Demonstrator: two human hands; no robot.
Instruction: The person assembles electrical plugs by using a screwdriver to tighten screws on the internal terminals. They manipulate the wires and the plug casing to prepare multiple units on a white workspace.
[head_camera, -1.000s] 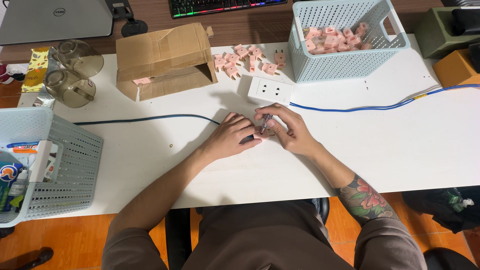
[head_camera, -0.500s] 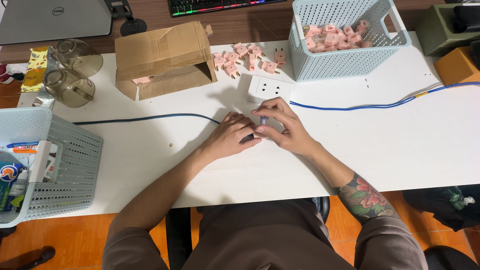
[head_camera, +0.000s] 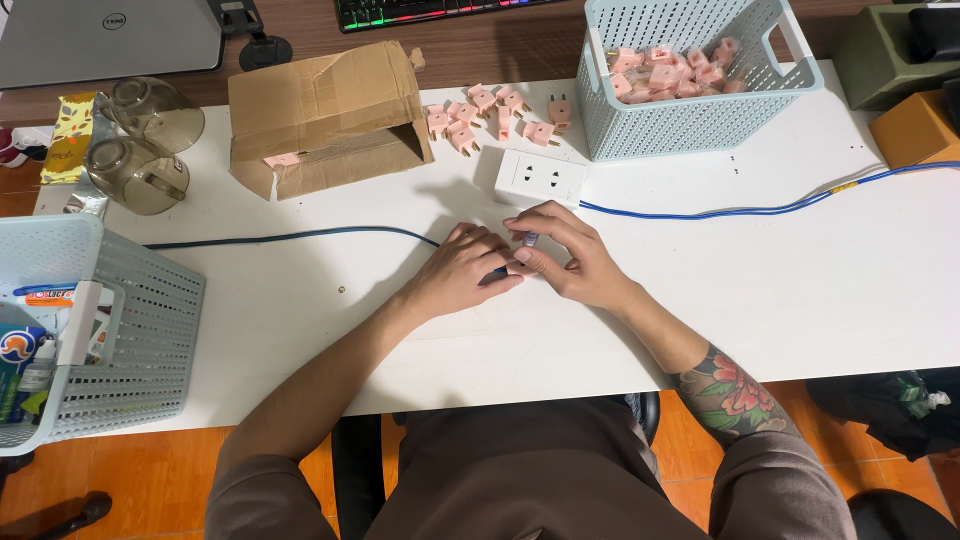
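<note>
Two hands meet at the middle of the white table (head_camera: 300, 330), fingertips together over one small part; we list what lies about them:

left hand (head_camera: 462, 272): palm down, fingers curled onto the end of the dark blue cable (head_camera: 290, 238), which runs off to our left along the table; grasping that end, though the grip itself is hidden under the fingers;

right hand (head_camera: 570, 258): fingers bent and pinched on a small bluish piece (head_camera: 528, 239) just at the fingertips, touching the left hand's fingers; what the piece is we cannot tell;

relation that matters: the cable's long axis runs left to right, its free end pointing at our right hand, so both hands are equally near and the joint lies between them;

white socket block (head_camera: 540, 177): just beyond the right hand, its lighter blue cord (head_camera: 760, 210) trailing right;

pink plugs (head_camera: 500, 112): loose, farther back, near the cardboard box (head_camera: 325, 110);

pale blue basket (head_camera: 690, 120): back right, holding more pink plugs
</note>
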